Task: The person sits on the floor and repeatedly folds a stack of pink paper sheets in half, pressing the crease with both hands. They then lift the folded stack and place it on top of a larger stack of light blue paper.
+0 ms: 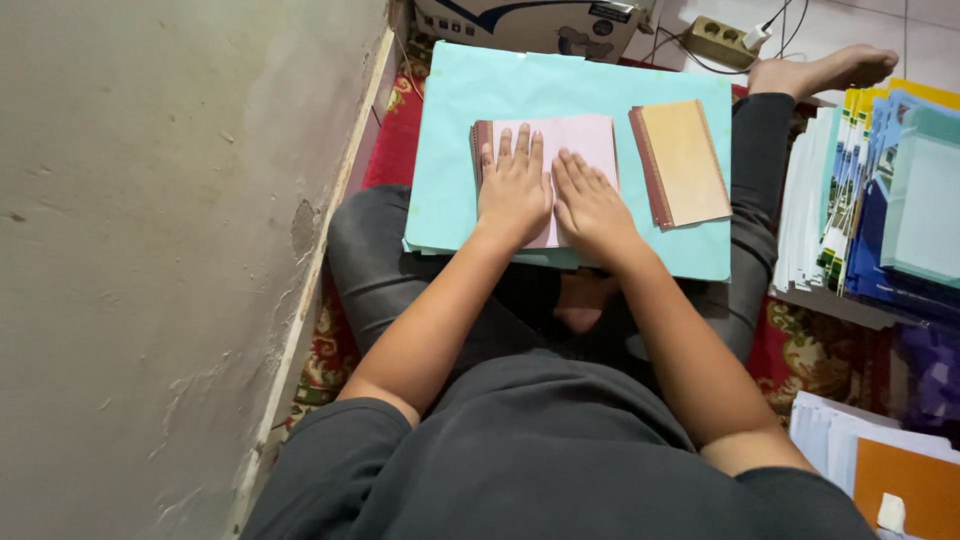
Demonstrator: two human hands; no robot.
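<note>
Both hands are down flat, side by side, on the pale pink booklet (575, 140) at the centre of the lap. The left hand (514, 190) lies palm-down with its fingers stretched toward twelve o'clock, covering the booklet's left half near the dark brown spine; it grips nothing, just presses. The right hand (592, 208) sits touching it at three o'clock, fingers spread and angled toward eleven, also open and flat on the pink cover, holding nothing.

The booklet rests on a wide turquoise sheet (450, 130) spread across the person's crossed legs. Just beside the booklet at three o'clock lies a tan notebook (685, 160) with a reddish-brown spine, a narrow strip of turquoise between the two.

Farther out at three o'clock stands a stack of blue, white and yellow paper goods (870, 200). At twelve o'clock, beyond the sheet, sits a cardboard box (530, 25), and at one o'clock a power strip (718, 40). A rough grey wall (150, 250) fills nine o'clock.
</note>
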